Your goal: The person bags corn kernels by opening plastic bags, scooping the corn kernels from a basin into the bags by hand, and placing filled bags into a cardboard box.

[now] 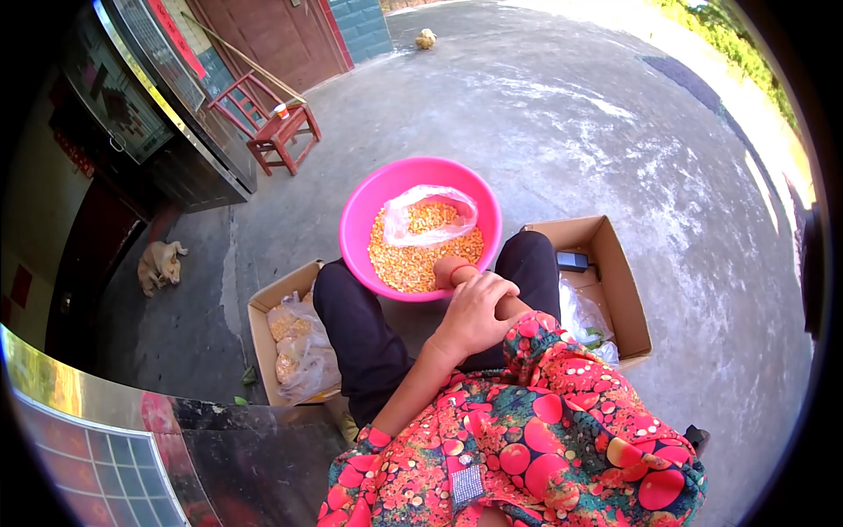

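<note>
A pink basin (356, 211) of loose corn kernels (408, 268) stands in front of me between my knees. On the kernels lies a clear plastic bag (399, 221) with its mouth spread wide, and kernels show inside it. My right hand (450, 270), with a red cord at the wrist, reaches over the near rim into the corn; its fingers are hidden. Across my right forearm lies my left hand (479, 314), its fingers wrapped over the arm just past the rolled-up patterned sleeve (536, 338).
Left of my legs is a cardboard box (265, 329) with bagged corn (303, 342). Another box (628, 307) at my right holds plastic bags and a dark device (572, 262). A dog (160, 266) lies near the doorway; a red chair (277, 132) bears a cup (282, 111).
</note>
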### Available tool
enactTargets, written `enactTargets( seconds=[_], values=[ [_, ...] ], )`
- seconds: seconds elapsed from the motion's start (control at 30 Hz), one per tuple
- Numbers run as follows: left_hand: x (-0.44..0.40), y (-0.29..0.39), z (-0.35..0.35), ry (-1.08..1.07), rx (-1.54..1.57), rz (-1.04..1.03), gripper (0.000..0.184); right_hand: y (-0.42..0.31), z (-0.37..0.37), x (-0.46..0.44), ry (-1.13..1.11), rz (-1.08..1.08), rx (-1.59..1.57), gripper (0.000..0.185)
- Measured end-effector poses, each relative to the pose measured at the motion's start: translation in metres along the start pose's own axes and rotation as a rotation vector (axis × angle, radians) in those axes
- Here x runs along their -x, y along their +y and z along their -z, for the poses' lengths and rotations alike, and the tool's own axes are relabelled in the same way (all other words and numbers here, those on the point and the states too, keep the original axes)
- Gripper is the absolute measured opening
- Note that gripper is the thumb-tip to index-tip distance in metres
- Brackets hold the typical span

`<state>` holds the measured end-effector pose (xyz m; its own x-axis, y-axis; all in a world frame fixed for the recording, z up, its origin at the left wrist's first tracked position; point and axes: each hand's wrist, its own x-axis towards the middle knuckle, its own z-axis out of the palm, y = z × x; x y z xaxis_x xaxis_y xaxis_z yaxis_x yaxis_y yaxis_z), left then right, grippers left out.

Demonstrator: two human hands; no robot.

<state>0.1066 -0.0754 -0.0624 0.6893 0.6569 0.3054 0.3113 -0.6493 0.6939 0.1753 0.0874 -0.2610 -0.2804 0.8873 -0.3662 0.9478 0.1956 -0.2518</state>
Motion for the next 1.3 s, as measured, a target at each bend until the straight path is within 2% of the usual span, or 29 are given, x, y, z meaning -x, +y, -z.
enactTargets(
  seconds=[0.1,0.17,0.3,0.4,0.47,0.6,0.67,0.7,0.77,0.9,0.97,1.17,1.3],
  values=[
    [0.001,-0.007,-0.004,0.077,-0.125,0.034,0.041,0.002,-0.006,-0.007,-0.002,0.003,-0.003,0.028],
    [0.0,-0.004,-0.002,0.042,-0.115,0.095,0.044,0.002,-0.007,-0.007,0.0,0.006,0.001,0.027],
    [-0.005,-0.004,0.001,0.028,-0.143,0.046,0.042,0.0,-0.006,-0.005,0.003,0.011,0.004,0.026],
    [-0.006,-0.003,0.005,-0.033,-0.039,0.047,0.04,0.0,-0.005,-0.004,0.009,0.011,0.006,0.025],
    [-0.006,-0.002,0.004,0.009,0.039,-0.034,0.039,0.0,-0.004,-0.003,0.016,0.013,0.008,0.025],
    [-0.006,-0.001,-0.001,-0.024,0.061,-0.071,0.034,0.0,0.001,0.001,0.044,0.022,0.015,0.024],
    [-0.003,-0.005,-0.006,0.147,-0.116,-0.207,0.034,-0.002,0.002,0.001,0.065,0.022,0.015,0.024],
    [-0.003,-0.005,-0.006,0.147,-0.117,-0.208,0.034,-0.001,0.002,0.001,0.051,0.031,0.016,0.023],
    [-0.003,-0.004,-0.003,-0.012,0.011,-0.067,0.034,-0.001,0.004,0.0,0.001,0.066,0.009,0.025],
    [-0.006,0.002,0.002,-0.055,0.016,-0.074,0.03,-0.007,0.013,0.011,0.022,0.027,-0.015,0.026],
    [-0.007,0.006,0.002,-0.055,0.162,-0.135,0.022,-0.011,0.02,0.016,-0.051,-0.023,-0.02,0.028],
    [-0.006,0.019,0.006,-0.062,0.286,-0.186,0.014,-0.011,0.029,0.021,-0.05,0.038,-0.028,0.03],
    [-0.006,0.007,-0.005,0.028,0.156,-0.334,0.013,-0.012,0.031,0.024,-0.034,0.09,0.007,0.03]
  ],
)
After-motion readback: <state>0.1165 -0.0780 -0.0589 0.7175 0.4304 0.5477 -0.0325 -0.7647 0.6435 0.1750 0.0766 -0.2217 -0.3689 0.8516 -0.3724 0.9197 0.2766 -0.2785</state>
